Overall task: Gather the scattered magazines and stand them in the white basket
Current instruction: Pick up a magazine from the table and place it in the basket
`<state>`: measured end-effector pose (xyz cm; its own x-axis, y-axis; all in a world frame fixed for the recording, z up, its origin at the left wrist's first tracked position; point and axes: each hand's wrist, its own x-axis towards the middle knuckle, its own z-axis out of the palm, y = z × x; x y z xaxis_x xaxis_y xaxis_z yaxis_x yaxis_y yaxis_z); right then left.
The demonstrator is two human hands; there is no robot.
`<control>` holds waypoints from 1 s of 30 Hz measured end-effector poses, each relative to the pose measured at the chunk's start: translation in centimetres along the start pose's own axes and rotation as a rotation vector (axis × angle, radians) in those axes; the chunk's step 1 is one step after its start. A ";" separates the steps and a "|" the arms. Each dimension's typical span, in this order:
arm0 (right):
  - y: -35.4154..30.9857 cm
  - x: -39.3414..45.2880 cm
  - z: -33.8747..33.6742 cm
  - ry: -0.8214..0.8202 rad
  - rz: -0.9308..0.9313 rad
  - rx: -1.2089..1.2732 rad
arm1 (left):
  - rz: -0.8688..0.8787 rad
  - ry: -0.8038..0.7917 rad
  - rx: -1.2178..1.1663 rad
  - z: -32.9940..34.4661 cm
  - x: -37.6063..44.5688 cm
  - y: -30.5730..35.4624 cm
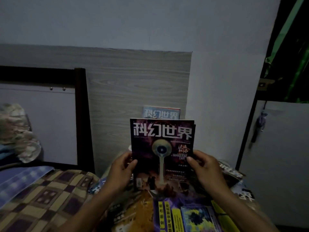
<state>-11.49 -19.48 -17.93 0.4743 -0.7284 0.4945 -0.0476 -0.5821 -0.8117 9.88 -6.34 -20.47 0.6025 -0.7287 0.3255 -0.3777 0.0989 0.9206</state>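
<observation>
I hold a dark purple magazine (pixel 161 148) upright in front of me, its cover facing me, with a second one's edge showing just behind it. My left hand (pixel 121 169) grips its left edge, thumb on the cover. My right hand (pixel 204 168) grips the right edge the same way. Behind it a light blue magazine (pixel 161 113) stands upright against the wall. The white basket is mostly hidden; only a small pale bit (pixel 130 148) shows at the held magazine's left edge. More magazines lie flat below: a purple and yellow one (pixel 187 215) and an orange one (pixel 133 206).
Further magazines (pixel 234 174) spread to the right of my right hand. A checked blanket (pixel 46 195) covers the bed at left, with a dark bed frame (pixel 82 114) behind it. A wood-grain panel (pixel 133 77) lines the wall. A white cabinet (pixel 275 156) stands at right.
</observation>
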 end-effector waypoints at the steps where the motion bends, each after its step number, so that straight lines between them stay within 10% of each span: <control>1: 0.3 0.1 0.2 0.022 0.002 -0.037 | 0.009 0.022 0.023 0.0 0.2 -0.4; 15: 0.0 17.1 3.1 0.290 0.137 0.167 | 0.192 0.161 0.095 -0.7 15.5 2.8; 30: 14.0 20.9 9.3 0.543 0.365 0.007 | -0.113 0.235 0.176 4.4 23.2 -8.4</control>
<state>5.94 -39.53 -21.83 -0.0831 -0.9588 0.2716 -0.1148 -0.2615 -0.9583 23.92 -27.05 -21.60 0.7861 -0.5494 0.2832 -0.4027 -0.1077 0.9090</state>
